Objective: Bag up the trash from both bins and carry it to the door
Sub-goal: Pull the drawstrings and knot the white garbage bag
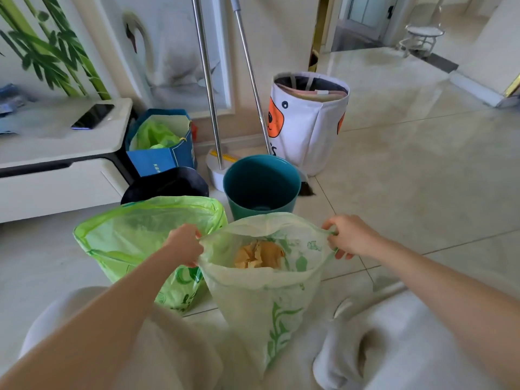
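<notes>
A pale translucent trash bag (261, 302) with green print hangs between my hands over my knees, its mouth stretched wide. Crumpled tan paper trash (260, 254) lies inside it. My left hand (185, 244) grips the bag's left rim; my right hand (350, 236) grips the right rim. A second, bright green bag (123, 237) stands open on the floor to the left, touching the first. Behind them stand a teal bin (261, 182), with no liner, and a dark bin (166, 182), mostly hidden by the green bag.
Two mop or broom poles (208, 88) lean on the wall behind the bins. A white fabric basket (306, 122) stands right of them, a blue paper bag (161, 144) left. A low white cabinet (56, 153) with a phone (92, 116) is at left. Tiled floor runs right toward a doorway (363, 21).
</notes>
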`<act>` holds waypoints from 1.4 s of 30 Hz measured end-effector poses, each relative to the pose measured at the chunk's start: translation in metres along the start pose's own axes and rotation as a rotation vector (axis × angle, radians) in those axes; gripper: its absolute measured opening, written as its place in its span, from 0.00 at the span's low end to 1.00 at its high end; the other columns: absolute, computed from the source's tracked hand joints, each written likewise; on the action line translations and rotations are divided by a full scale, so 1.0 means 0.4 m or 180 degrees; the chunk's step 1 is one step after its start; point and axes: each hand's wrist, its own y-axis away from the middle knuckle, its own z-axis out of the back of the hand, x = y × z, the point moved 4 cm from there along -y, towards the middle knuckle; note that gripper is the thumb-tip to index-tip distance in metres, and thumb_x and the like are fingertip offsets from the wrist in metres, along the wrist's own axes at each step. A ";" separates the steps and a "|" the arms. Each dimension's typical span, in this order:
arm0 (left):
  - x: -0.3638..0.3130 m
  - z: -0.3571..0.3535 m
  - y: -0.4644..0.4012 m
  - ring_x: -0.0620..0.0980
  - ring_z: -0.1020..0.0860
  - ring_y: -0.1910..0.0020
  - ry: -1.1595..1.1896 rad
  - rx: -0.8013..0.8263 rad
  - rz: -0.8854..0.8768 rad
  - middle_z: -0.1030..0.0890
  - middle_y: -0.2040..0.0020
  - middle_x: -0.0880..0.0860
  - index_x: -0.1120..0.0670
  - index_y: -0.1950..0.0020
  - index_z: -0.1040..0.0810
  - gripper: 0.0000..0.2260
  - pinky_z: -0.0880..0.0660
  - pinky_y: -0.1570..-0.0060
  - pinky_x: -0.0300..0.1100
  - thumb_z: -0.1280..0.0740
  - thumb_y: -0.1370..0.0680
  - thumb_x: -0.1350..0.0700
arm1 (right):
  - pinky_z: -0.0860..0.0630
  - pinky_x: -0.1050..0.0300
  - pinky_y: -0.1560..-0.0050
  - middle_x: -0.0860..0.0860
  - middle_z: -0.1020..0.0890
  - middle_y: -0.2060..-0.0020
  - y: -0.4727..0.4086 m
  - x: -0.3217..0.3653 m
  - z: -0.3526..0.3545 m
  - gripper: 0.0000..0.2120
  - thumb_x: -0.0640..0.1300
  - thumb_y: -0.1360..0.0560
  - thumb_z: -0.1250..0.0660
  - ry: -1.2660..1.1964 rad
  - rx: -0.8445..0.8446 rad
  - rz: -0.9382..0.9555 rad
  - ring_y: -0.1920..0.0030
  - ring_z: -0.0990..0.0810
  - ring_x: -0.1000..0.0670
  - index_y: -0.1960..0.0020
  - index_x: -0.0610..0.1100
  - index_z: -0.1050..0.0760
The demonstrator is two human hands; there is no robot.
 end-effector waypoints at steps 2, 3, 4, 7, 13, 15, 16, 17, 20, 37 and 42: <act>0.002 0.000 0.008 0.54 0.19 0.71 -0.0088 0.0206 0.0108 0.19 0.61 0.62 0.65 0.47 0.24 0.07 0.20 0.74 0.42 0.33 0.25 0.66 | 0.16 0.51 0.61 0.49 0.17 0.58 -0.001 0.003 0.000 0.17 0.39 0.26 0.38 0.0357 -0.0040 -0.0009 0.66 0.15 0.51 0.37 0.45 0.27; 0.004 0.004 0.011 0.54 0.19 0.73 -0.0117 0.0255 0.0138 0.19 0.66 0.61 0.66 0.53 0.23 0.04 0.20 0.74 0.42 0.33 0.25 0.66 | 0.16 0.50 0.61 0.49 0.17 0.59 -0.001 0.005 0.000 0.16 0.40 0.26 0.38 0.0473 -0.0050 -0.0021 0.66 0.15 0.51 0.38 0.45 0.27; 0.006 0.009 0.012 0.54 0.19 0.74 -0.0123 0.0236 0.0161 0.19 0.69 0.61 0.67 0.56 0.22 0.03 0.20 0.74 0.43 0.33 0.25 0.67 | 0.16 0.50 0.60 0.48 0.17 0.60 -0.002 0.007 0.000 0.14 0.39 0.26 0.38 0.0577 -0.0066 -0.0051 0.66 0.15 0.50 0.41 0.45 0.27; 0.018 0.032 0.007 0.56 0.17 0.72 -0.0135 0.0054 0.0181 0.17 0.68 0.62 0.66 0.58 0.19 0.04 0.19 0.71 0.45 0.34 0.27 0.68 | 0.16 0.52 0.62 0.45 0.17 0.67 -0.005 0.008 0.012 0.05 0.36 0.28 0.37 0.0800 -0.0129 -0.0241 0.68 0.16 0.47 0.55 0.39 0.23; 0.012 0.060 0.025 0.55 0.16 0.65 0.0172 0.0085 0.0159 0.16 0.63 0.62 0.63 0.58 0.20 0.03 0.23 0.72 0.40 0.32 0.26 0.66 | 0.20 0.56 0.63 0.42 0.18 0.61 0.007 -0.002 0.048 0.06 0.39 0.29 0.33 0.0675 0.0172 -0.0477 0.64 0.20 0.46 0.54 0.39 0.22; 0.002 0.062 0.035 0.53 0.17 0.66 0.0352 0.0150 0.0129 0.15 0.60 0.62 0.63 0.57 0.20 0.02 0.23 0.70 0.40 0.31 0.26 0.65 | 0.23 0.58 0.64 0.45 0.19 0.62 0.013 0.008 0.058 0.05 0.36 0.28 0.35 0.0595 0.0138 -0.0294 0.63 0.21 0.46 0.54 0.42 0.22; -0.005 0.062 0.040 0.52 0.17 0.67 0.0415 0.0178 0.0089 0.16 0.59 0.62 0.63 0.57 0.20 0.02 0.22 0.69 0.40 0.31 0.26 0.64 | 0.24 0.59 0.65 0.47 0.20 0.63 0.015 0.018 0.061 0.07 0.35 0.28 0.36 0.0522 0.0083 -0.0164 0.62 0.21 0.46 0.54 0.44 0.22; -0.013 0.060 0.047 0.50 0.18 0.67 0.0455 0.0204 0.0031 0.16 0.60 0.61 0.63 0.56 0.20 0.03 0.22 0.68 0.40 0.30 0.26 0.63 | 0.24 0.59 0.64 0.48 0.20 0.62 0.017 0.026 0.061 0.08 0.35 0.28 0.37 0.0407 0.0051 -0.0045 0.61 0.20 0.47 0.54 0.45 0.23; -0.042 0.052 0.065 0.49 0.18 0.66 0.0543 0.0265 -0.0154 0.16 0.61 0.57 0.63 0.55 0.20 0.05 0.23 0.67 0.38 0.29 0.26 0.62 | 0.18 0.55 0.59 0.46 0.16 0.60 0.020 0.038 0.051 0.05 0.38 0.26 0.36 0.0072 0.0118 0.0043 0.60 0.16 0.48 0.52 0.43 0.22; -0.141 0.090 0.164 0.52 0.18 0.58 0.1598 -0.0029 -0.0852 0.15 0.59 0.56 0.60 0.55 0.20 0.03 0.21 0.52 0.46 0.32 0.24 0.61 | 0.20 0.52 0.48 0.44 0.15 0.56 0.096 0.140 0.130 0.06 0.41 0.23 0.34 -0.1907 -0.0083 0.0778 0.54 0.17 0.48 0.56 0.40 0.21; -0.258 0.181 0.243 0.50 0.18 0.60 0.2422 -0.0573 -0.1699 0.16 0.60 0.54 0.56 0.57 0.19 0.05 0.20 0.54 0.43 0.33 0.23 0.59 | 0.23 0.57 0.56 0.48 0.19 0.65 0.171 0.242 0.236 0.08 0.37 0.23 0.35 -0.3219 -0.0791 0.1831 0.62 0.22 0.49 0.60 0.44 0.23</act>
